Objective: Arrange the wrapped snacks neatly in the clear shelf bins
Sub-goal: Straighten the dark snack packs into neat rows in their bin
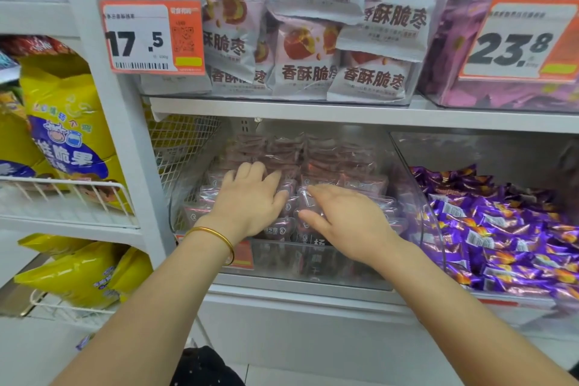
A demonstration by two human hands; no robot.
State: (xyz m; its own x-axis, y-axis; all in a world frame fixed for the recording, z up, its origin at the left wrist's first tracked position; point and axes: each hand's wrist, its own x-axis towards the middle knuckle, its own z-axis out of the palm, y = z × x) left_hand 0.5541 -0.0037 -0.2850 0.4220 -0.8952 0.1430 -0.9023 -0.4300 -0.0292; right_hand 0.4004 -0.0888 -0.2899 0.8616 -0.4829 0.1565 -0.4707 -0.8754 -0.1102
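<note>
A clear shelf bin (313, 263) on the lower shelf holds several small dark-pink wrapped snacks (329, 163) stacked in rows. My left hand (250, 197), with a gold bangle on its wrist, lies flat on the snacks at the bin's left, fingers stretched toward the back. My right hand (341, 216) rests on the snacks just to its right, fingers pointing left and fairly straight. Both hands press on the packets; neither curls round one. The snacks beneath the hands are hidden.
A second clear bin (435, 229) to the right is heaped with purple wrapped candies (501, 229). The shelf above (313, 113) carries jujube bags and price tags 17.5 and 23.8. Yellow snack bags (62, 122) sit in wire racks on the left.
</note>
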